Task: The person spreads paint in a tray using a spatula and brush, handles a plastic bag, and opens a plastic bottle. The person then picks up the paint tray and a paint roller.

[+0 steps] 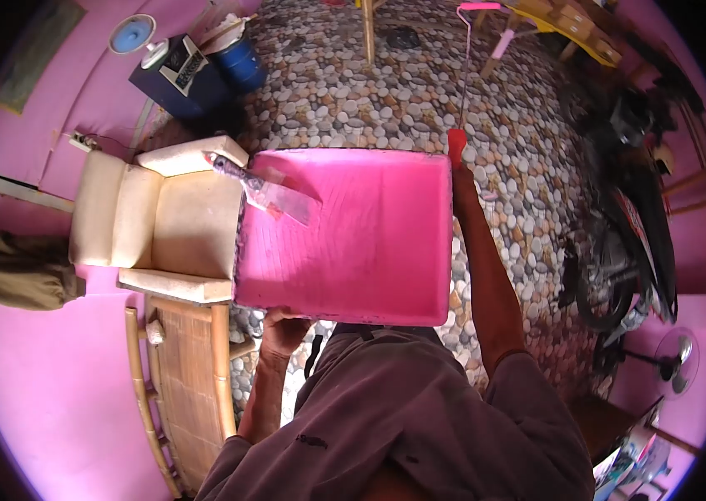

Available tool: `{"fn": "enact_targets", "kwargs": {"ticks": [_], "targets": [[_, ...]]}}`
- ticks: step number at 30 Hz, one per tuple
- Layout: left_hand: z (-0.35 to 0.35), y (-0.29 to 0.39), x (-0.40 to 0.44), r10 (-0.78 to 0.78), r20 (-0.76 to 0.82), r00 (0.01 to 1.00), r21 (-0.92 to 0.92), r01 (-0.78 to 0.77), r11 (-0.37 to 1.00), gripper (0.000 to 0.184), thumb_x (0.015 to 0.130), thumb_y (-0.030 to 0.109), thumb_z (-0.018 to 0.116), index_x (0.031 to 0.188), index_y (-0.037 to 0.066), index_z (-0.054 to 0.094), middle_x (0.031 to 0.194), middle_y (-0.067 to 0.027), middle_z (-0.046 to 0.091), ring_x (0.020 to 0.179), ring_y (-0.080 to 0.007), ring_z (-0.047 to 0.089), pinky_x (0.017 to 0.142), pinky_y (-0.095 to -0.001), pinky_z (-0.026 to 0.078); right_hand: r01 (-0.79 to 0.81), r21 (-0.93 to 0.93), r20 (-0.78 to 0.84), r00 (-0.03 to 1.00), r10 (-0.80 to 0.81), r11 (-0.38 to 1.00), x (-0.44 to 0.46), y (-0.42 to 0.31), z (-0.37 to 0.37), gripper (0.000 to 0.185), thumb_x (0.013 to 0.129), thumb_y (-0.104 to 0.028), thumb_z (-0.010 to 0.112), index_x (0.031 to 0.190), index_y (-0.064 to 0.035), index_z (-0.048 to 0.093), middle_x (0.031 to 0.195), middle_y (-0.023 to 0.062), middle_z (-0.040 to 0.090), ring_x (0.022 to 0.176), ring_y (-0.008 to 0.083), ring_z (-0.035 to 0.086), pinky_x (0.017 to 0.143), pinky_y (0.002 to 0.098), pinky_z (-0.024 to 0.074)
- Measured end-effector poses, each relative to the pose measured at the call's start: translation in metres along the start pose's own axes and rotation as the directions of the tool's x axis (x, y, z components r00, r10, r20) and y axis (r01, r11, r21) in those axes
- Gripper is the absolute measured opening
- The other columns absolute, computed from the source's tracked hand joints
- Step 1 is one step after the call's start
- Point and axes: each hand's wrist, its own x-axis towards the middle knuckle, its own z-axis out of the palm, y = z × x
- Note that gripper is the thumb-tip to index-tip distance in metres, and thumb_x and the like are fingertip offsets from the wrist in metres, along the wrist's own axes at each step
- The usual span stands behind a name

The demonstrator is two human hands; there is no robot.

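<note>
My left hand [286, 332] grips the near edge of a paint tray [403, 242] coated in bright pink, with its thumb along the rim and the other fingers hidden underneath. Across the tray's far left corner lies a putty knife [286, 203], its blade inside and its dark handle sticking out over the edge. My right hand [464, 185] is closed around the red handle of a paint roller [456, 144], just beyond the tray's right side. The roller's long wire frame points away from me and ends in a pink roller cover.
A cream armchair [194, 209] stands left of the tray, with a bamboo bench [182, 351] nearer me. Farther back are a dark speaker box [182, 79] and a blue bucket [239, 63]. A motorcycle [637, 242] and a fan [674, 363] are at right. Pebble-patterned flooring [353, 108] stretches ahead.
</note>
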Motion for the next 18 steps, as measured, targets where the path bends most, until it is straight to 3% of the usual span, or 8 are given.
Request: {"fn": "enact_targets", "kwargs": {"ticks": [2,6,8,10,12,13,16,18], "targets": [[0.018,0.027,0.038,0.005,-0.066,0.998,0.030,-0.003,1.000,0.040,0.066,0.013,0.061,0.105,0.006,0.058,0.096,-0.0061,0.063,0.093,-0.0232,0.060,0.087,-0.0432,0.045,0.036,-0.050,-0.054,0.998,-0.039,0.998,0.046,-0.003,0.018,0.021,0.090,-0.021,0.054,0.087,-0.0009,0.056,0.070,0.0015,0.056,0.059,0.0092,0.052,0.050,0.0275,0.0414],[0.056,0.041,0.115,0.065,-0.041,0.997,-0.105,-0.069,0.992,0.046,0.063,0.016,0.062,0.108,0.008,0.057,0.103,-0.0054,0.060,0.100,-0.0230,0.056,0.092,-0.0416,0.041,0.104,-0.044,-0.080,0.991,-0.107,0.994,0.130,-0.018,0.037,0.020,0.087,-0.021,0.057,0.083,-0.0013,0.055,0.065,0.0001,0.052,0.053,0.0084,0.047,0.046,0.0279,0.0373],[0.077,0.061,0.155,0.126,-0.111,0.986,-0.211,-0.147,0.966,0.045,0.063,0.016,0.061,0.107,0.009,0.057,0.101,-0.0049,0.061,0.099,-0.0228,0.056,0.091,-0.0406,0.041,0.144,-0.112,-0.057,0.987,-0.151,0.983,0.181,-0.022,0.058,0.020,0.087,-0.021,0.056,0.082,-0.0017,0.055,0.064,-0.0002,0.052,0.052,0.0084,0.046,0.044,0.0279,0.0352],[0.055,0.051,0.192,0.147,-0.103,0.984,-0.263,-0.169,0.950,0.047,0.062,0.019,0.063,0.108,0.009,0.056,0.103,-0.0055,0.059,0.100,-0.0230,0.056,0.094,-0.0422,0.040,0.116,-0.160,-0.089,0.987,-0.131,0.980,0.204,-0.031,0.073,0.020,0.088,-0.021,0.054,0.081,-0.0020,0.054,0.063,-0.0001,0.051,0.052,0.0083,0.046,0.043,0.0280,0.0339],[0.071,0.063,0.234,0.292,0.199,0.935,-0.343,-0.212,0.915,0.042,0.063,0.019,0.062,0.104,0.010,0.057,0.101,-0.0050,0.060,0.098,-0.0227,0.056,0.093,-0.0407,0.041,0.119,-0.152,-0.082,0.988,-0.133,0.981,0.241,-0.043,0.096,0.022,0.088,-0.021,0.053,0.078,-0.0017,0.054,0.063,0.0001,0.052,0.051,0.0082,0.044,0.044,0.0281,0.0341],[0.079,0.073,0.244,0.251,0.006,0.968,-0.192,-0.245,0.950,0.042,0.063,0.019,0.062,0.103,0.010,0.057,0.100,-0.0050,0.060,0.097,-0.0233,0.056,0.092,-0.0397,0.042,0.123,-0.145,-0.087,0.987,-0.136,0.982,0.257,-0.048,0.107,0.022,0.088,-0.021,0.054,0.078,-0.0016,0.054,0.064,0.0003,0.052,0.050,0.0083,0.044,0.044,0.0285,0.0341],[0.063,0.095,0.294,0.236,-0.002,0.972,-0.212,-0.231,0.949,0.042,0.066,0.014,0.059,0.106,0.004,0.056,0.099,-0.0067,0.061,0.097,-0.0230,0.057,0.090,-0.0388,0.043,0.147,-0.133,-0.046,0.987,-0.154,0.980,0.303,-0.053,0.138,0.023,0.086,-0.022,0.056,0.077,-0.0011,0.054,0.064,0.0013,0.052,0.050,0.0089,0.045,0.043,0.0291,0.0342],[0.075,0.112,0.334,0.262,0.004,0.965,-0.235,-0.254,0.938,0.044,0.066,0.014,0.059,0.108,0.004,0.056,0.102,-0.0072,0.061,0.098,-0.0247,0.056,0.091,-0.0398,0.043,0.050,-0.089,-0.092,0.994,-0.058,0.995,0.346,-0.057,0.161,0.024,0.085,-0.024,0.058,0.078,-0.0010,0.054,0.064,0.0018,0.052,0.051,0.0091,0.046,0.043,0.0294,0.0345]]}}
